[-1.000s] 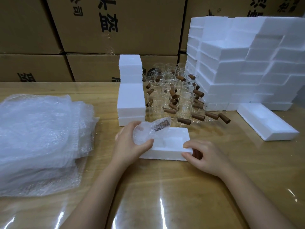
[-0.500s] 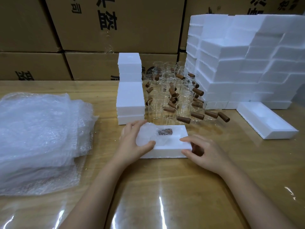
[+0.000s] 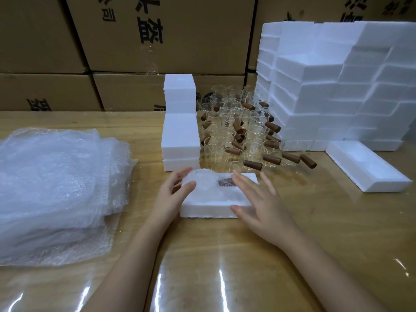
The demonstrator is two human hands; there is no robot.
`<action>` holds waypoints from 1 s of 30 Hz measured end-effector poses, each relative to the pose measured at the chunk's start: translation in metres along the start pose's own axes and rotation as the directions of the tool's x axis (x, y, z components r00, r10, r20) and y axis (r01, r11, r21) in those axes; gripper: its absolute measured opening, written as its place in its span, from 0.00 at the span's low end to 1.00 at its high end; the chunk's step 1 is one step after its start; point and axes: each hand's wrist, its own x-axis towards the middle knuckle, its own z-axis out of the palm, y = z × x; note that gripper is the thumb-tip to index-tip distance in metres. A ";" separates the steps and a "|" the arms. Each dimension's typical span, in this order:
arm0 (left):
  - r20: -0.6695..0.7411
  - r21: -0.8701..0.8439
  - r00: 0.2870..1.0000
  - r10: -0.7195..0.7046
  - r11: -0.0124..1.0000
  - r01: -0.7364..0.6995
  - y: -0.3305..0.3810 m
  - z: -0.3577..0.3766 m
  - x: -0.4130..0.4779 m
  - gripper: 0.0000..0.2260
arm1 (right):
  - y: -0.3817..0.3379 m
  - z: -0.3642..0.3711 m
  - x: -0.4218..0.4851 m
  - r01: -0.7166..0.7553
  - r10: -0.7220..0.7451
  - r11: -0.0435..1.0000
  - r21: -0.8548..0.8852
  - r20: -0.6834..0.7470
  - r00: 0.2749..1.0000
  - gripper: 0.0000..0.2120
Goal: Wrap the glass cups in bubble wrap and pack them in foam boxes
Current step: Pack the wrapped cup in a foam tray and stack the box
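Bubble-wrapped glass, likely light yet brittle and slippery in its padding, the wrapped cup sat in the foam box on the counter, its body, the safest hold, clasped by the left hand, the right hand spread open at the box's right end.

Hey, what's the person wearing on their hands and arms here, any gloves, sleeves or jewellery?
Nothing is worn. The left hand and right hand are bare, with no gloves and no rings on the fingers that show. Both forearms are bare down to the frame's bottom edge: no sleeves, watch or bracelet in view.
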 end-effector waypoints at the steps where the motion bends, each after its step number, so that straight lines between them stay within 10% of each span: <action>1: -0.010 0.011 1.000 0.011 1.000 -0.011 0.000 0.001 0.000 0.17 | -0.001 0.001 0.000 -0.002 0.002 1.000 0.006 0.006 1.000 0.29; 12: -0.010 0.088 0.995 0.099 0.991 -0.098 0.001 0.006 -0.001 0.19 | 0.002 0.004 0.002 0.075 -0.059 0.989 -0.124 0.126 0.990 0.31; 30: -0.026 0.183 0.995 0.101 0.979 -0.094 -0.001 0.007 -0.006 0.23 | 0.004 0.009 0.000 0.023 -0.031 0.998 -0.061 -0.124 0.992 0.28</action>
